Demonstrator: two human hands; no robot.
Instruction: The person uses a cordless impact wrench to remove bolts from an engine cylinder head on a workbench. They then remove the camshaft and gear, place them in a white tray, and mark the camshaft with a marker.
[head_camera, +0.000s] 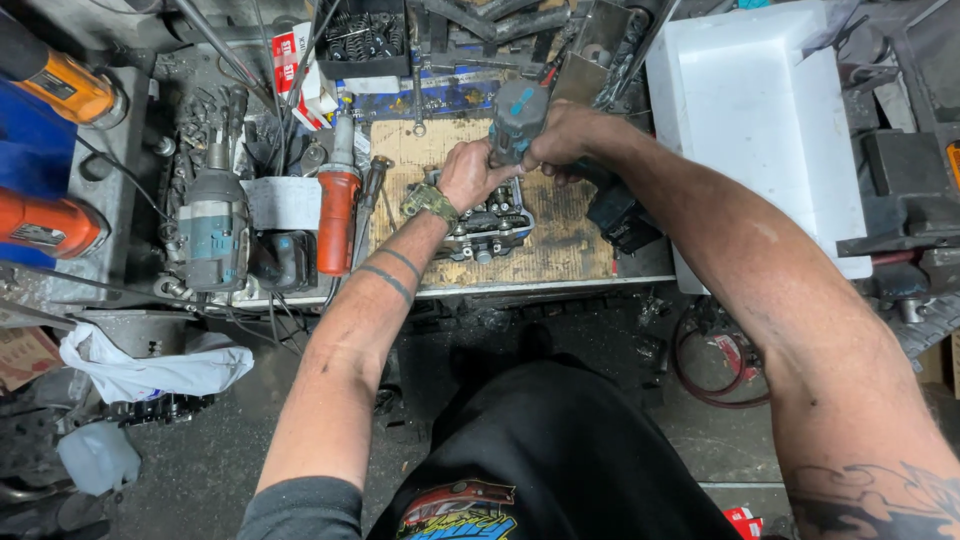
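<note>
Cluttered with tools, the counter (600, 282) carries a worn wooden board (560, 240) on which a small grey engine cylinder head (487, 222) lies. At the centre, the right hand (570, 135) is wrapped tight around the body of a blue-grey power driver (518, 120), held upright with its nose down on the cylinder head; the left hand (467, 175), closed near the tool's nose, seems to steady it, though the bit itself is hidden. Judging by this, a fastener on the head is being driven or loosened, and the next move calls for keeping the tool square while the part stays put. To the left lie another teal driver (213, 225) and an orange tool (338, 205); a white foam tray (760, 110) sits to the right.
</note>
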